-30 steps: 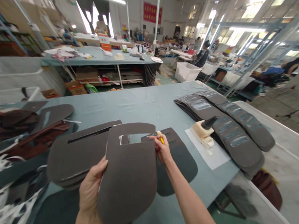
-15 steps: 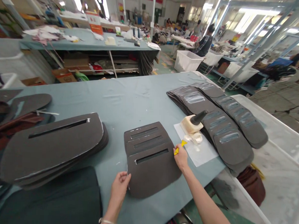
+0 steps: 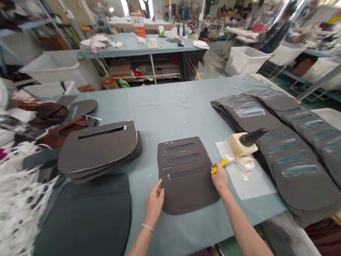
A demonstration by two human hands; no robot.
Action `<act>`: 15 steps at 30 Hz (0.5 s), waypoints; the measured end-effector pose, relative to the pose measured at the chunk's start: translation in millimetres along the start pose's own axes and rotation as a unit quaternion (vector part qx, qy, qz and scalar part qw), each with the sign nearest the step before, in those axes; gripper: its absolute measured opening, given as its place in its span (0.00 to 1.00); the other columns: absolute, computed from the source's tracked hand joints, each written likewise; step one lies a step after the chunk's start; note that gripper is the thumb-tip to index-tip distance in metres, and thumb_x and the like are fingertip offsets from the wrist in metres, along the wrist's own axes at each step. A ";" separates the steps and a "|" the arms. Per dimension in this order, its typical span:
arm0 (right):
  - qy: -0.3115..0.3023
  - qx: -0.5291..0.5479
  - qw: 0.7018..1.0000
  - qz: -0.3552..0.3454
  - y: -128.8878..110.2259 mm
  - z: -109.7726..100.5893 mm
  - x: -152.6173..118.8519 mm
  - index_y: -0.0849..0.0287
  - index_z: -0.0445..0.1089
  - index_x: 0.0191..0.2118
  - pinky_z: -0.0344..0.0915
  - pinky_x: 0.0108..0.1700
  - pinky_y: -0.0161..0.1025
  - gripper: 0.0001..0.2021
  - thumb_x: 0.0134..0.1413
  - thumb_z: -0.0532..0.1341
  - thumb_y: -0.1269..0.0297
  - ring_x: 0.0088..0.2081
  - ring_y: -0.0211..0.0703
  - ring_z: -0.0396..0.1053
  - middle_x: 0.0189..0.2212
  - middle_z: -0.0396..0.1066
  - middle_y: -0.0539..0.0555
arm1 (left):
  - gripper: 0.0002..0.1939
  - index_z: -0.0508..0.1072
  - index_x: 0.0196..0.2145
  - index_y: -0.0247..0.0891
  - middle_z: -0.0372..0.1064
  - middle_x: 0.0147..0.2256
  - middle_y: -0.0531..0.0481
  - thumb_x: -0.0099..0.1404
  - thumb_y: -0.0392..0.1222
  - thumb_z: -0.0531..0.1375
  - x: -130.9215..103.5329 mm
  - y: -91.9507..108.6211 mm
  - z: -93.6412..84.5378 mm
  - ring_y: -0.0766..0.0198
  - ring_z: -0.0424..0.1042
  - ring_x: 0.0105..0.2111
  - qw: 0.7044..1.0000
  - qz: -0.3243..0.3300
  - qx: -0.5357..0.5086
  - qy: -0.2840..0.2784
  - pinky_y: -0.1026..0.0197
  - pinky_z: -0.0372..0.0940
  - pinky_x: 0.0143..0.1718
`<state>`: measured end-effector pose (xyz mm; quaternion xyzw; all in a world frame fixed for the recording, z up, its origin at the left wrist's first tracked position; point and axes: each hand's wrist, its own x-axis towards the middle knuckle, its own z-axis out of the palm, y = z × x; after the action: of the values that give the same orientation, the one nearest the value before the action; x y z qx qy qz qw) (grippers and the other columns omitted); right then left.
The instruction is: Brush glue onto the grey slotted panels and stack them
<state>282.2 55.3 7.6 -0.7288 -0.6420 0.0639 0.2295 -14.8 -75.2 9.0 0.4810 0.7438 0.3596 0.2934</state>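
Three overlapping dark brown panels [image 3: 189, 192], each with a long slot, lie on the blue-green tabletop in front of me. Thumb and fingers of my left hand [image 3: 155, 200] pinch the left edge of the nearest panel. My right hand [image 3: 220, 178] is closed around a small yellow brush [image 3: 220, 166] and rests at the panel's right edge. Beyond the brush, a cream block-shaped container [image 3: 241, 145] with a black cone-shaped piece sits on a white sheet [image 3: 258, 187]. White paste [image 3: 245, 164] lies by the container.
Slotted brown panels [image 3: 99, 149] are stacked at left, behind dark green pieces [image 3: 86, 218]. More overlapping panels with white smears [image 3: 311, 185] spread along the right side. White netting [image 3: 14, 197] hangs at far left. A co-worker [image 3: 277, 32] is in the background.
My view has swung left, so things appear further right. My left hand has moved up the nearest panel's edge. That panel's slot, dark before, now shows grey-blue. The brush remains in my right hand.
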 end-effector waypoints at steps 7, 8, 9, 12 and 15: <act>-0.010 -0.001 1.000 0.015 4.2 2.5 3.5 0.59 0.65 0.38 0.45 0.28 0.34 0.04 0.56 0.56 0.68 0.25 0.37 0.56 0.24 0.63 0.50 | 0.25 0.69 0.52 0.38 0.70 0.28 0.49 0.60 0.50 0.53 0.7 2.9 -2.0 0.61 0.69 0.29 1.000 -0.020 -0.006 0.006 0.57 0.62 0.35; -0.008 -0.001 1.000 0.015 3.8 2.1 3.3 0.59 0.65 0.37 0.44 0.28 0.34 0.04 0.56 0.56 0.68 0.25 0.36 0.57 0.24 0.63 0.50 | 0.25 0.69 0.53 0.38 0.70 0.28 0.49 0.60 0.50 0.53 0.3 3.0 -1.9 0.61 0.69 0.29 1.000 -0.019 -0.004 0.005 0.58 0.62 0.35; -0.007 -0.001 1.000 0.015 3.2 1.5 3.0 0.59 0.65 0.37 0.44 0.28 0.34 0.04 0.56 0.56 0.68 0.25 0.36 0.57 0.25 0.64 0.50 | 0.25 0.68 0.53 0.38 0.70 0.28 0.49 0.60 0.50 0.53 0.0 2.8 -1.7 0.61 0.69 0.28 1.000 -0.020 0.000 0.004 0.58 0.62 0.35; -0.010 -0.010 1.000 0.025 0.1 -0.5 2.2 0.59 0.65 0.37 0.43 0.28 0.34 0.04 0.56 0.56 0.68 0.25 0.35 0.57 0.26 0.65 0.50 | 0.25 0.67 0.54 0.40 0.71 0.29 0.49 0.61 0.50 0.52 -0.6 0.4 -0.3 0.61 0.69 0.29 0.999 -0.027 0.025 0.001 0.58 0.61 0.34; -0.018 -0.031 0.999 0.041 -2.9 -1.7 2.5 0.59 0.66 0.38 0.42 0.28 0.33 0.04 0.56 0.57 0.69 0.25 0.34 0.58 0.26 0.65 0.49 | 0.24 0.66 0.54 0.43 0.71 0.30 0.50 0.62 0.51 0.51 0.5 -3.9 1.5 0.61 0.70 0.30 0.998 -0.030 0.052 -0.007 0.59 0.61 0.34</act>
<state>280.7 57.5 10.8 -0.7596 -0.6177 0.0669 0.1924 -15.8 -75.5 4.9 0.4757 0.7733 0.3083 0.2842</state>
